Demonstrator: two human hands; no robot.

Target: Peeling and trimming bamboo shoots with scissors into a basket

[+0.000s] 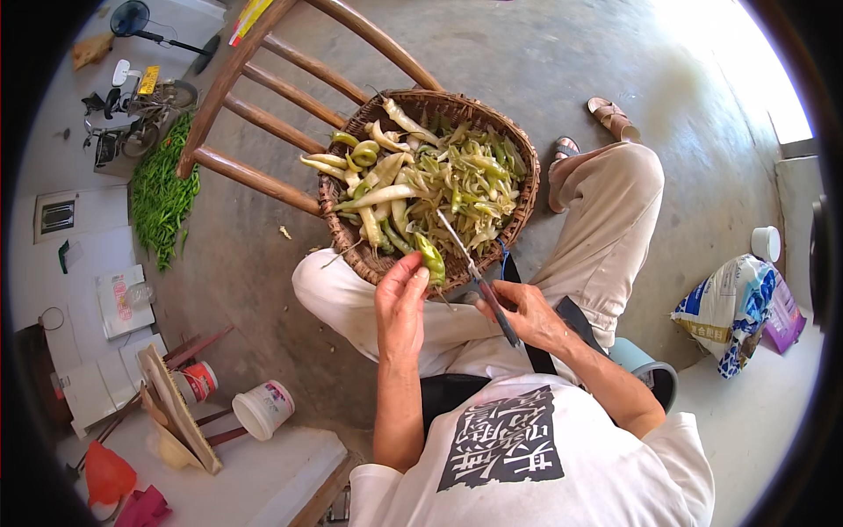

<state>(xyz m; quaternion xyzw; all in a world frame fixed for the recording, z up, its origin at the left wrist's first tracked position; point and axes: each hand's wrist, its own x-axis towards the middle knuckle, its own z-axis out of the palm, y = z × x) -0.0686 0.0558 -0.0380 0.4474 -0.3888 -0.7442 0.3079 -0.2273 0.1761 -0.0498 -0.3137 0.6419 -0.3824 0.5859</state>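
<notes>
My left hand (403,296) pinches a glossy green pepper (431,261) upright between thumb and fingers, its thin stem pointing down. In my right hand (527,313) is a narrow-bladed cutting tool (456,234) with a dark handle; whether it is scissors or a knife I cannot tell. Its blade slants up and left, just right of the pepper. Both hands are over the near rim of a woven wicker basket (529,197). Whole pale peppers (388,193) lie on the basket's left side, and cut pepper pieces (484,178) heap on the right.
A wooden slatted chair (283,122) adjoins the basket. Green peppers (163,191) are piled on the floor near a motorbike (141,109) and a fan (132,18). White buckets (263,410) stand lower left. To the right are a pale blue bucket (642,365) and a printed sack (724,309).
</notes>
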